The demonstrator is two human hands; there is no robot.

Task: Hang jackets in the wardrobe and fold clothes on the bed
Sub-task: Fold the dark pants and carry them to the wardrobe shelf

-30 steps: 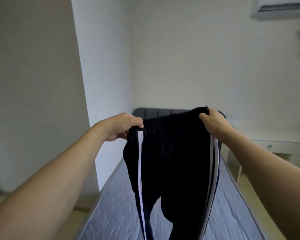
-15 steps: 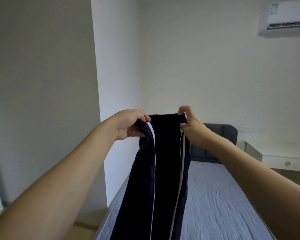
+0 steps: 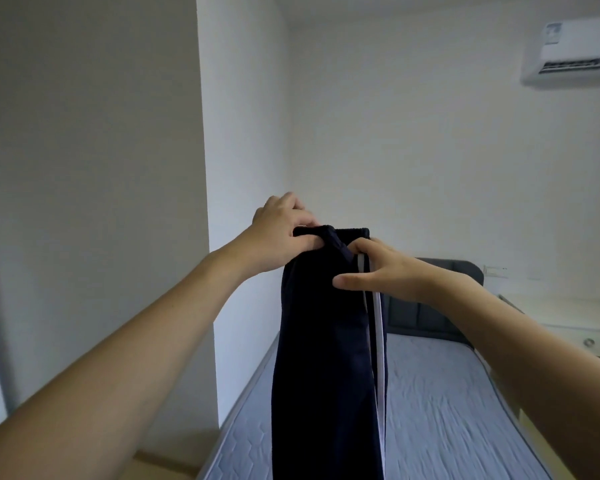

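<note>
Dark navy track trousers (image 3: 323, 358) with white side stripes hang in front of me, folded lengthwise so both legs lie together. My left hand (image 3: 281, 233) grips the waistband at its top left corner. Just below the waistband my right hand (image 3: 381, 268) holds the striped right edge, thumb stretched across the front of the cloth. The trousers dangle over the left part of the bed (image 3: 440, 403), a bare grey-blue quilted mattress. Their lower ends run out of view at the bottom.
A dark padded headboard (image 3: 440, 299) stands at the bed's far end. A white desk with a drawer (image 3: 575, 327) sits to the right. A white wall pillar (image 3: 243, 140) borders the bed's left side, and an air conditioner (image 3: 575, 57) hangs top right.
My hands have come together, closing the spread waistband into a narrow lengthwise fold. The right hand slid down onto the striped edge. The view has lifted and turned, showing more of the bed.
</note>
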